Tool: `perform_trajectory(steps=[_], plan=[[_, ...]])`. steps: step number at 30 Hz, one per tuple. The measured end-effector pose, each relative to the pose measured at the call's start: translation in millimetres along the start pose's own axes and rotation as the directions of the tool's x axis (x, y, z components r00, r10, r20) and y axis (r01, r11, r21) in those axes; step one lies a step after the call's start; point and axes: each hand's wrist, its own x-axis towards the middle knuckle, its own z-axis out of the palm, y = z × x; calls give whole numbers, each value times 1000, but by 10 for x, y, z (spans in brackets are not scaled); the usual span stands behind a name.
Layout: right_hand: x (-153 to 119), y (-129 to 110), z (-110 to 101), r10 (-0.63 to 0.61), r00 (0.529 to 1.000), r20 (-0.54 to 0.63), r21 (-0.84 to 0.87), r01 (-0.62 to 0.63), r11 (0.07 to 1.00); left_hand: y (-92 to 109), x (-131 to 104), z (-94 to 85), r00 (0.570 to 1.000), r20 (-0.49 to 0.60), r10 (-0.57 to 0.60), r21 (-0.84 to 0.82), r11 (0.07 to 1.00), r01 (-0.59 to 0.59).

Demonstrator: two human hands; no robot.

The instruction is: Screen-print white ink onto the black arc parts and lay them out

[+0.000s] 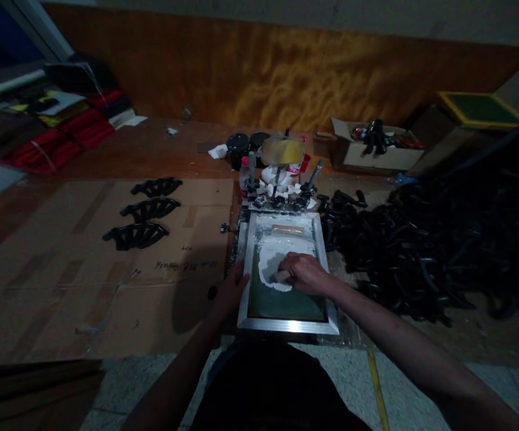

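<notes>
A silk screen in a metal frame point(286, 326) lies in front of me, with a pool of white ink point(268, 257) spread on its green mesh point(286, 305). My right hand point(304, 272) is closed around a small squeegee point(282, 275), whose pale edge sits in the ink. At the left side of the frame, my left hand point(232, 287) grips the rim, its fingers partly in shadow. A second, wooden-handled squeegee point(288, 230) lies across the far part of the mesh. Behind the screen stands the hinge clamp point(279, 200) with its upright rods.
Three black curved plastic parts point(145, 209) lie in a column on the cardboard point(151, 311) at left. A big heap of black parts point(403, 251) fills the right side. Farther back are a bottle point(244, 176), dark tubs point(237, 149) and an open carton point(376, 152).
</notes>
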Motion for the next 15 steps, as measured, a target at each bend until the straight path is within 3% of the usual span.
perform_trajectory(steps=[2,4,7,11,15], plan=[[-14,-2,133,11,992,-125,-39,-16,999,22,-6,-4,1000,-14,5,-25,1000,-5],[-94,-22,298,-57,978,-202,-68,44,997,33,-11,-3,999,-39,-4,-40,999,3],[-184,-53,387,-135,973,-187,-21,134,991,48,-20,-4,999,-35,-12,-43,999,11],[118,19,13,69,976,-206,71,-56,996,205,-82,-92,999,18,-38,-86,996,40],[404,442,-584,321,880,-349,214,-258,942,601,-205,-310,999,17,-28,-168,985,31]])
